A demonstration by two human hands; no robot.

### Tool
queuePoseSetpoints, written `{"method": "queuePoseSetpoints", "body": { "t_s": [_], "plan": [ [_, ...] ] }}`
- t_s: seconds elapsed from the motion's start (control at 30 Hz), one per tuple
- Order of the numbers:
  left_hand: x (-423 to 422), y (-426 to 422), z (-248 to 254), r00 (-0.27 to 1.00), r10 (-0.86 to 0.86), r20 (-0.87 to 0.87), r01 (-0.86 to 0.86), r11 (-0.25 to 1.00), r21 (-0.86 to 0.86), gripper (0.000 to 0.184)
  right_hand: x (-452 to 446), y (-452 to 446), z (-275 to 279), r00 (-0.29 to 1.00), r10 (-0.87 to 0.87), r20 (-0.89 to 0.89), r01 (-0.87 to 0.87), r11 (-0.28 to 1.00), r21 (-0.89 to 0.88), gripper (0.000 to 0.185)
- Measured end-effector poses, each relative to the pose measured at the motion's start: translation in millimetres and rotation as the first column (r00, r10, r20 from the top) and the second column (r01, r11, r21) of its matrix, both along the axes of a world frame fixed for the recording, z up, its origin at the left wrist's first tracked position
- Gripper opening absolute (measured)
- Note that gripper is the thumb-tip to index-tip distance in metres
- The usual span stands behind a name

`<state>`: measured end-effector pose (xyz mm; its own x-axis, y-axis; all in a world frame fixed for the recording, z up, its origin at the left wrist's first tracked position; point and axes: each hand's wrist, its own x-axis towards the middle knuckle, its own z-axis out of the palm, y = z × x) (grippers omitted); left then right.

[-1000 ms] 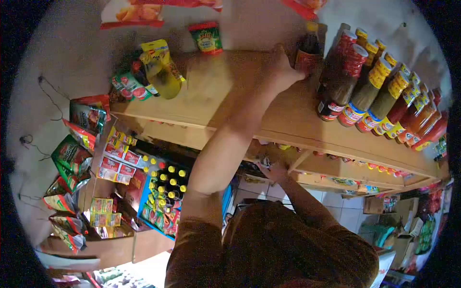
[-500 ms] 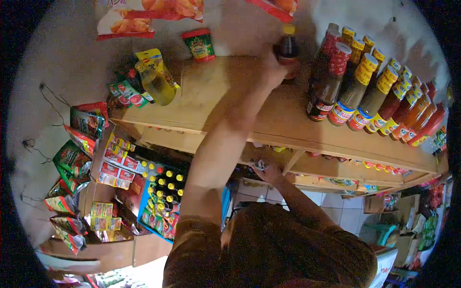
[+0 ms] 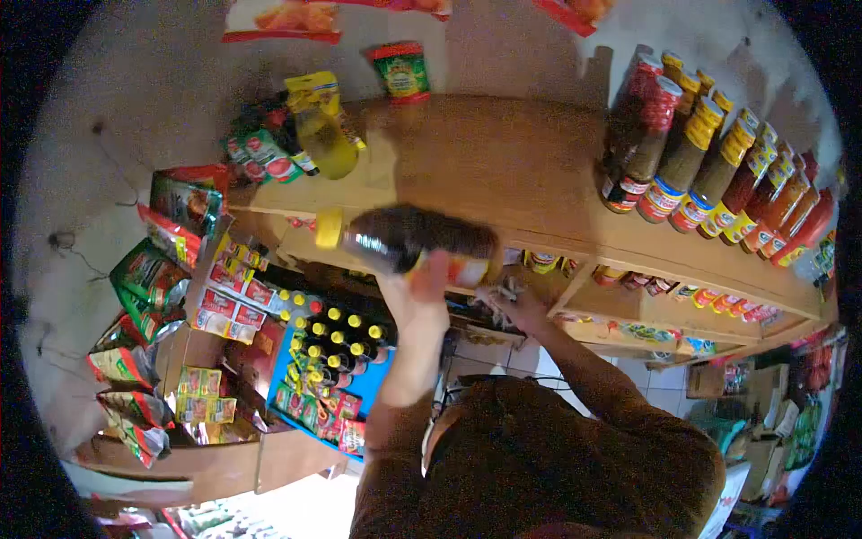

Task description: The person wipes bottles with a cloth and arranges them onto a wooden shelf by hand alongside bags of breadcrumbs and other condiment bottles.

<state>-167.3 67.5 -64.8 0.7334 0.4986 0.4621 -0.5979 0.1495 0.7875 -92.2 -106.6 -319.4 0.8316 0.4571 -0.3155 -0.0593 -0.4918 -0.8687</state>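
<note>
hands (image 3: 417, 304) ×2 | held dark bottle (image 3: 400, 235) ×1, mid-frame | red-capped bottles (image 3: 660, 103) ×2, upper right | green-red packet (image 3: 401, 72) ×1, top centre | blue tray (image 3: 379, 384) ×1, lower left

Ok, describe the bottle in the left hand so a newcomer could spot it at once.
Find the wooden shelf across the view. In front of its edge, the left hand grips a dark bottle. It is tipped sideways, yellow cap towards the picture's left, while the bottles grouped on the shelf's right stand upright.
</note>
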Motion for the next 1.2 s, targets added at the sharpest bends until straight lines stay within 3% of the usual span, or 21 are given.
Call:
{"method": "queuePoseSetpoints", "body": {
  "t_s": [0.07,0.1,0.13,0.23,0.27,0.3,0.33,0.37,0.43,0.47,0.5,0.57,0.6,0.67,0.7,0.8,0.9,0.97,1.03,1.1,1.2],
  "plan": [
    [-29.8,-3.9,-26.8,0.990,0.131,0.061,-0.132,0.991,0.013,0.075,-16.7,25.2,29.8,0.911,-0.024,-0.412,0.207,0.890,0.405,0.046],
    [-36.2,0.6,-39.7,0.983,0.184,0.017,-0.185,0.967,0.174,0.079,-25.9,32.7,48.4,0.805,0.036,-0.593,0.360,0.765,0.534,0.046],
    [-42.4,5.1,-52.5,0.969,0.248,-0.009,-0.232,0.915,0.330,0.083,-30.5,31.2,69.6,0.703,0.343,-0.623,0.352,0.593,0.724,0.053],
    [-51.7,0.8,-67.8,0.969,0.148,-0.199,-0.116,0.980,0.163,0.086,-49.6,71.3,124.1,0.620,0.434,-0.654,0.554,0.347,0.756,0.060],
    [-53.8,13.2,-78.4,0.943,0.316,-0.105,-0.243,0.869,0.431,0.088,-41.8,75.4,73.1,0.794,0.322,-0.515,0.351,0.449,0.822,0.062],
    [-56.2,24.9,-87.8,0.894,0.447,0.028,-0.356,0.670,0.652,0.089,-34.8,79.8,26.0,0.919,0.205,-0.336,0.166,0.573,0.803,0.063],
    [-54.6,30.7,-91.8,0.879,0.465,0.105,-0.404,0.609,0.683,0.094,-37.7,86.8,27.1,0.961,0.124,-0.249,0.097,0.688,0.719,0.064],
    [-57.9,33.7,-96.4,0.881,0.465,0.089,-0.399,0.628,0.668,0.092,-43.7,84.0,28.2,0.941,0.101,-0.321,0.156,0.714,0.682,0.064],
    [-65.9,37.7,-103.5,0.885,0.463,0.057,-0.390,0.667,0.635,0.090,-66.0,83.7,91.3,0.885,0.044,-0.463,0.275,0.753,0.597,0.063],
    [-63.7,25.8,-101.3,0.939,0.341,-0.048,-0.321,0.917,0.236,0.078,-77.7,87.3,115.6,0.932,-0.038,-0.361,0.281,0.706,0.650,0.061],
    [-69.0,17.7,-97.6,0.953,0.268,-0.142,-0.269,0.963,0.013,0.074,-81.6,89.0,116.4,0.931,-0.052,-0.361,0.297,0.682,0.668,0.058],
    [-69.9,25.3,-107.9,0.937,0.346,-0.042,-0.337,0.931,0.142,0.069,-78.7,92.2,105.9,0.893,-0.002,-0.450,0.339,0.661,0.669,0.051],
    [-69.1,24.6,-111.1,0.936,0.348,-0.050,-0.342,0.934,0.102,0.071,-73.4,94.0,98.4,0.845,0.058,-0.531,0.364,0.665,0.652,0.047],
    [-66.8,20.9,-116.9,0.935,0.347,-0.066,-0.347,0.938,0.021,0.075,-70.1,99.1,84.5,0.849,0.094,-0.519,0.333,0.668,0.665,0.043],
    [-65.5,24.9,-117.4,0.919,0.391,-0.054,-0.385,0.918,0.093,0.078,-68.7,102.4,80.2,0.851,0.114,-0.513,0.316,0.669,0.672,0.041],
    [-72.2,36.9,-105.0,0.918,0.367,-0.151,-0.346,0.926,0.148,0.082,-63.4,85.2,78.0,0.886,0.071,-0.458,0.171,0.868,0.466,0.063],
    [-66.7,43.3,-107.4,0.921,0.368,-0.128,-0.374,0.927,-0.030,0.079,-67.7,72.8,71.6,0.963,-0.133,-0.236,0.218,0.897,0.385,0.076],
    [-72.4,56.0,-105.1,0.957,0.230,-0.179,-0.229,0.973,0.027,0.074,-59.6,60.9,76.5,0.984,-0.160,-0.082,0.180,0.884,0.432,0.063],
    [-78.0,65.1,-110.6,0.972,0.071,-0.225,-0.051,0.994,0.092,0.066,-66.3,58.9,146.4,0.986,-0.159,0.048,0.112,0.849,0.516,0.047],
    [-80.3,61.0,-100.2,0.959,0.076,-0.274,-0.008,0.970,0.243,0.064,-66.4,61.1,186.1,0.971,-0.174,0.164,0.054,0.827,0.559,0.038],
    [-84.0,49.2,-75.8,0.932,-0.064,-0.357,0.147,0.967,0.210,0.067,-59.8,75.3,222.9,0.914,-0.195,0.357,-0.079,0.775,0.627,0.036]
  ]
}}
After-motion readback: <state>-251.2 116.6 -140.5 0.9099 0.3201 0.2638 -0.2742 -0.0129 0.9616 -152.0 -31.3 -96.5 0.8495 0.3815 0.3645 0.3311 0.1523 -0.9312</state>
